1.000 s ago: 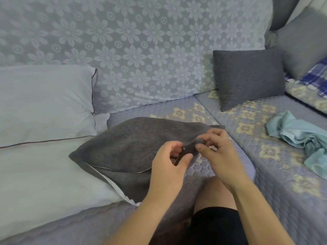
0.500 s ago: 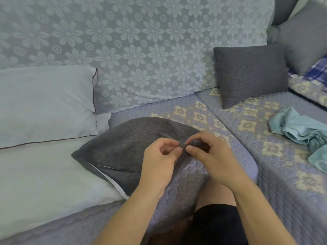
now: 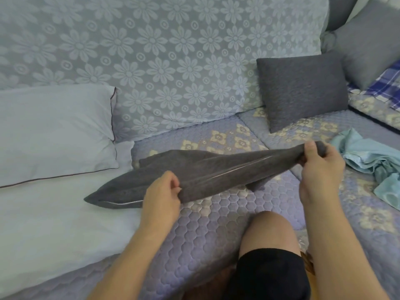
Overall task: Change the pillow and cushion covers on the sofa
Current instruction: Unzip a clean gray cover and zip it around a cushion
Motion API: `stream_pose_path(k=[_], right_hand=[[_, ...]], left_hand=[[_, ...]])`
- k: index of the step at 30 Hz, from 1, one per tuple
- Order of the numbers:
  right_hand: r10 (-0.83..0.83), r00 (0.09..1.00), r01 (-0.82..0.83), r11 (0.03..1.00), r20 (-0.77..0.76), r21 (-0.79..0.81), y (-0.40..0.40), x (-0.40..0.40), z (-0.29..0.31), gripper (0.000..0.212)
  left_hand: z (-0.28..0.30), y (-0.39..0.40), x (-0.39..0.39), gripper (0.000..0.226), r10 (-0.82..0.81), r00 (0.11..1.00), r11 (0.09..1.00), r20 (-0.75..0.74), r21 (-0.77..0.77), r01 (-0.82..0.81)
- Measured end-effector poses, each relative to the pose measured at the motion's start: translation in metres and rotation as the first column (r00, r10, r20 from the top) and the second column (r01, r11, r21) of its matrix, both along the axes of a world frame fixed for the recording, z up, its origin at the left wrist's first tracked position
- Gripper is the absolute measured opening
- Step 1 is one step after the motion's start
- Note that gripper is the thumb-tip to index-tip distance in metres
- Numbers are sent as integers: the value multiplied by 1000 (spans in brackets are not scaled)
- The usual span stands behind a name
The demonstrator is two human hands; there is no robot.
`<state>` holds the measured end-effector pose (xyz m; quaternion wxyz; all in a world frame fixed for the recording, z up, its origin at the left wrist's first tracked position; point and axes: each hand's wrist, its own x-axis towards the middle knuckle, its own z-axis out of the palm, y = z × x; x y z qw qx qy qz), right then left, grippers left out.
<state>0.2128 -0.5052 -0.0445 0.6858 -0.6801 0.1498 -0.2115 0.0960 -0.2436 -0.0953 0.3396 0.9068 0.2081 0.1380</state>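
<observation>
Head view. The person's left hand (image 3: 162, 192) pinches the near edge of a dark grey cushion cover (image 3: 216, 174) between thumb and curled fingers; the fingertips are tucked under the fabric and cannot be seen. The right hand (image 3: 320, 167) grips the cover's right end, bunched in the fist, thumb on top; the inner fingers are hidden by the cloth. The cover is stretched between the two hands above the sofa seat (image 3: 216, 230), near its front edge. Its left corner lies on a white pillow (image 3: 54, 224) at the seat's left edge. A pale line runs along the cover's length; whether it is a zip or piping cannot be told. Whether anything is inside the cover cannot be told; it looks flat.

A second white pillow (image 3: 54, 133) with dark piping leans against the flowered backrest (image 3: 162, 61) at the back left, cut off by the left frame edge. A dark grey cushion (image 3: 303, 89) stands against the backrest at the back right of the seat. A light grey cushion (image 3: 372, 44) and a blue checked cloth (image 3: 387, 85) sit at the far right, both cut by the frame edge. A crumpled teal cloth (image 3: 372, 165) lies on the seat's right side, partly out of frame. A bare knee (image 3: 268, 232) in dark shorts shows at the bottom.

No brand, label or writing is readable.
</observation>
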Motion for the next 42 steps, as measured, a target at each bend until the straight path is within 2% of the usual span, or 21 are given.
stream_pose_path(k=[1, 2, 3, 4, 5, 6, 7, 8, 10, 13, 15, 19, 21, 23, 25, 27, 30, 32, 35, 37, 42], right_hand=[[-47, 999, 45, 995, -15, -94, -2, 3, -1, 10], [-10, 1000, 9, 969, -2, -246, 2, 1, -1, 12], [154, 988, -136, 904, 10, -406, 14, -3, -1, 16], [399, 915, -356, 740, -54, -571, 34, -13, 0, 24], [607, 767, -555, 466, -208, -689, 59, -26, 0, 35], [698, 615, -639, 169, -367, -750, 82, -40, -4, 45], [731, 520, -611, -42, -441, -790, 101, -50, -12, 46], [748, 498, -547, -121, -438, -828, 114, -56, -21, 37], [746, 566, -464, -62, -350, -884, 124, -59, -32, 16], [706, 622, -413, -72, -339, -908, 124, -60, -41, 14], [688, 641, -390, -90, -340, -916, 124, -65, -42, 14], [680, 668, -373, -46, -302, -927, 128, -68, -33, 15], [698, 658, -396, 0, -283, -918, 127, -65, -29, 12], [743, 583, -503, 13, -329, -864, 125, -62, -26, 16], [790, 511, -600, 45, -339, -799, 123, -64, -26, 29], [801, 521, -575, 75, -294, -815, 125, -69, -29, 27], [757, 576, -518, 48, -307, -854, 127, -70, -42, 19], [730, 615, -524, 97, -297, -846, 123, -68, -50, 17], [777, 532, -671, 144, -337, -728, 114, -71, -49, 23], [824, 463, -758, 176, -327, -629, 114, -73, -44, 31], [849, 506, -644, 253, -155, -722, 123, -70, -48, 5]], left_hand=[[2, 6, -3, 21, 13, 1000, 1000, 7, -1, -13], [7, 10, -5, 20, 10, 1000, 1000, 25, -14, -10], [12, 11, -7, 20, -4, 999, 999, 44, -36, 6], [18, 9, -7, 20, -23, 998, 997, 56, -67, 27], [23, 5, -8, 21, -45, 997, 994, 63, -95, 51], [27, 1, -9, 22, -70, 995, 991, 67, -111, 77], [29, -1, -10, 23, -92, 993, 989, 75, -111, 100], [29, -3, -12, 24, -111, 990, 988, 84, -100, 119], [25, -1, -15, 25, -139, 986, 988, 89, -48, 144], [15, 3, -19, 29, -165, 986, 982, 40, 102, 160], [12, 4, -20, 31, -167, 986, 977, 21, 139, 162], [11, 6, -25, 30, -159, 986, 985, 48, 74, 155], [14, 12, -24, 27, -97, 992, 990, 86, -94, 105], [18, 18, -25, 27, -19, 993, 957, 114, -285, 51], [19, 19, -27, 29, -1, 992, 932, 124, -360, 45], [17, 17, -31, 31, -27, 991, 926, 132, -370, 75], [15, 12, -34, 34, -52, 990, 930, 129, -356, 96], [14, 13, -34, 34, -40, 991, 951, 127, -301, 77], [12, 17, -35, 33, -27, 991, 964, 128, -258, 60], [9, 16, -35, 33, -46, 992, 950, 120, -302, 80], [5, 15, -36, 23, -80, 984, 910, 161, -392, 138]])
